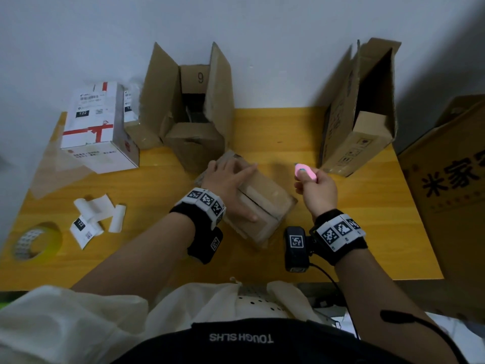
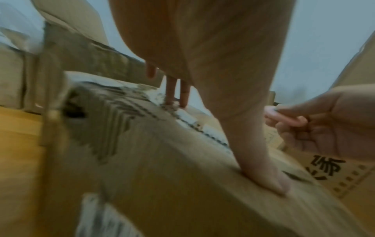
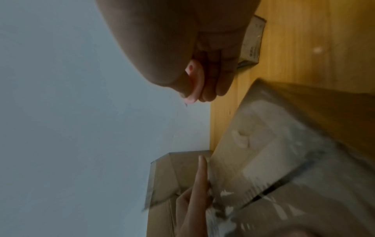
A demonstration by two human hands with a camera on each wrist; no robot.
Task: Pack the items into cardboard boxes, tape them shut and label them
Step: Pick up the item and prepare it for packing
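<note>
Closed box: the small cardboard box (image 1: 258, 203) you are working on lies flaps down near the middle of the desk (image 1: 147, 185), turned at an angle to the front edge, a strip of tape along its top seam.
Left hand: your left hand (image 1: 231, 185) lies flat on top of that box, fingers straight and spread, the forefinger pointing toward the right and the thumb pressing near the box's front edge.
Right hand: your right hand (image 1: 316, 189) hovers just to the right of the box, clear of it, fingers curled round a small pink cutter (image 1: 305, 172) that sticks out toward the back edge.
Open box with 9: an open box (image 1: 193, 106) stands just behind the closed one, flaps up, toward the back edge.
Right open box: another open box (image 1: 360, 111) stands at the back right corner.
White carton: a labelled white carton (image 1: 91, 127) with red stripes sits at the back left corner.
Labels: loose paper labels (image 1: 94, 219) lie toward the front left.
Tape roll: a tape roll (image 1: 34, 240) rests at the left edge near the front corner.
Large carton: a big printed carton (image 1: 451, 185) stands beyond the right edge.
</note>
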